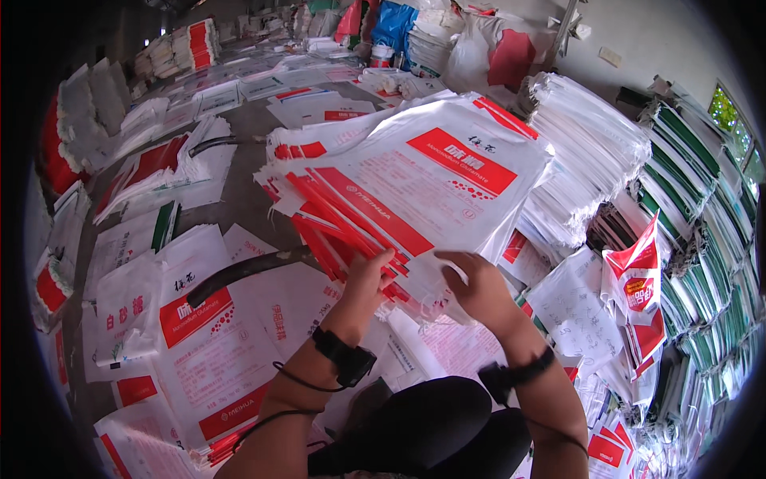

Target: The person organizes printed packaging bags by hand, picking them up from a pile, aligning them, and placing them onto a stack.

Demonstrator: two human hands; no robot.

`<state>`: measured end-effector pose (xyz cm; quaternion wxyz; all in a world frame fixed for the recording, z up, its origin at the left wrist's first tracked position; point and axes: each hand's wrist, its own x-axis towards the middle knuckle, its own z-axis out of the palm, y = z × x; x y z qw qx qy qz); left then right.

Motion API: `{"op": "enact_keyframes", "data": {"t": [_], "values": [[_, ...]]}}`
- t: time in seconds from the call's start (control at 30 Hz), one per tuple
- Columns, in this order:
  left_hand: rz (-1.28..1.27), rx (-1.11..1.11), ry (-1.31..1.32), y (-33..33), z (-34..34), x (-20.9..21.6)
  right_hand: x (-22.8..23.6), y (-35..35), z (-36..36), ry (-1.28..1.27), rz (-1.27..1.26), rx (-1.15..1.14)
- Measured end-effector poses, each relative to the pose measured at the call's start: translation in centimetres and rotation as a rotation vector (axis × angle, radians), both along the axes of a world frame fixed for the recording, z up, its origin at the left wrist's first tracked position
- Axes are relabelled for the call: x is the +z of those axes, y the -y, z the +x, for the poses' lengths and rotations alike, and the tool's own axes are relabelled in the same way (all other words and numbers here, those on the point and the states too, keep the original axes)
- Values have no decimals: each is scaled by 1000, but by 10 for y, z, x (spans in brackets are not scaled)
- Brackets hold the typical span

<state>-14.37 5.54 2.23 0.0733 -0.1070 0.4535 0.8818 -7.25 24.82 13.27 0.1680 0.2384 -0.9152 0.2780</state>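
Note:
In front of me a thick stack of white and red printed woven sacks (383, 191) lies tilted, its layers fanned out at the left and near edges. My left hand (367, 279) is closed on the red edges of several sacks at the stack's near left corner. Beside it, my right hand (476, 289) rests at the near right edge of the stack, thumb and forefinger apart. Its other fingers are partly hidden. Under the stack's left side a dark curved bar (247, 271) sticks out, and a second dark bar (211, 144) shows farther back.
Flat printed sacks (191, 335) cover the floor to my left. At the right stand a tall pile of white sacks (586, 152) and high piles of green-edged sacks (694, 231). A red and white sack (638, 287) hangs from them. Far back are a blue bag (392, 32) and a wall (638, 40).

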Motion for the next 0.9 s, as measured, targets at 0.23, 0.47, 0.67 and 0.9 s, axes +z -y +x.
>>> {"op": "enact_keyframes", "data": {"t": [0.23, 0.47, 0.67, 0.9], "values": [[420, 50, 99, 9, -16, 11, -45, 42, -82, 346, 160, -113], [334, 23, -22, 8, -20, -29, -50, 48, -86, 408, 397, -79], [418, 0, 4, 5, -25, -38, -54, 47, -91, 334, 402, -99], [475, 13, -30, 3, -27, -45, -44, 60, -85, 322, 419, -133]]}}
